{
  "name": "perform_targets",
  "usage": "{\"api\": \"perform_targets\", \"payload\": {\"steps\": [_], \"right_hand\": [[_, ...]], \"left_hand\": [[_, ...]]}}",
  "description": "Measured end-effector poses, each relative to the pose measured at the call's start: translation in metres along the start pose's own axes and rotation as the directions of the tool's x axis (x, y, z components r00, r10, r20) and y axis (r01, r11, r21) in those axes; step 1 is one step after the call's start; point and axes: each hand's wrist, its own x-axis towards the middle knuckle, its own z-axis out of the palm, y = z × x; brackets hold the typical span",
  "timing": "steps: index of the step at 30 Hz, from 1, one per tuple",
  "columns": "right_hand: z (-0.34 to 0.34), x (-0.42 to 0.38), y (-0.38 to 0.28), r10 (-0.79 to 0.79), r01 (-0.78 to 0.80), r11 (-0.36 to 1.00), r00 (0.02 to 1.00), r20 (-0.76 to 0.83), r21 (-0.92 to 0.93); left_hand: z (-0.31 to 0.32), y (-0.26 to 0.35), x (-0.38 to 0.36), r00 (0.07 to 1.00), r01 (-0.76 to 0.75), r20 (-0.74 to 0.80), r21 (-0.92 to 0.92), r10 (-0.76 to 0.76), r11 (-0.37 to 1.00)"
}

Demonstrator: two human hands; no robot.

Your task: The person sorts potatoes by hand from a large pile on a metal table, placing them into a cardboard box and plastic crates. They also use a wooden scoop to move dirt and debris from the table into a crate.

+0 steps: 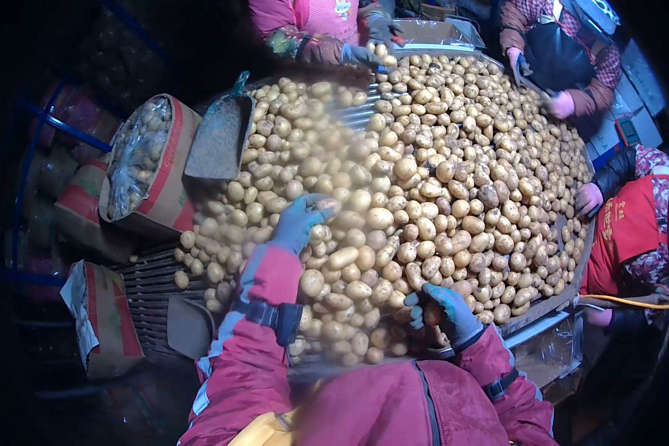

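Note:
A large heap of potatoes (pixel 453 178) covers a slatted table (pixel 152 286). My left hand (pixel 299 221), in a blue-grey glove, reaches over the left-middle of the heap, its fingers closed round a potato (pixel 328 207). Nearer to my body, at the front of the heap, my right hand (pixel 447 312) wears a similar glove. Its fingers curl round a dark reddish potato (pixel 432 315). Other potatoes lie close about both hands. Part of the view over the left and middle of the heap is hazy.
At the left are a potato-filled carton (pixel 178 167), a metal scoop (pixel 219 141), another scoop (pixel 189 327) and an open carton (pixel 104 320). Co-workers stand at the top (pixel 327 18), top right (pixel 565 56) and right (pixel 632 230), their hands at the heap's edges. A yellow hose (pixel 624 303) runs at the right.

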Motion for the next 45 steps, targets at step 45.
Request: {"api": "perform_targets", "payload": {"steps": [45], "right_hand": [[-0.086,-0.129,0.041,-0.233,0.234,0.972,0.969,-0.085,0.009]], "left_hand": [[0.207,-0.097,-0.138,0.776,0.587,0.550,-0.452,-0.307,0.672]]}}
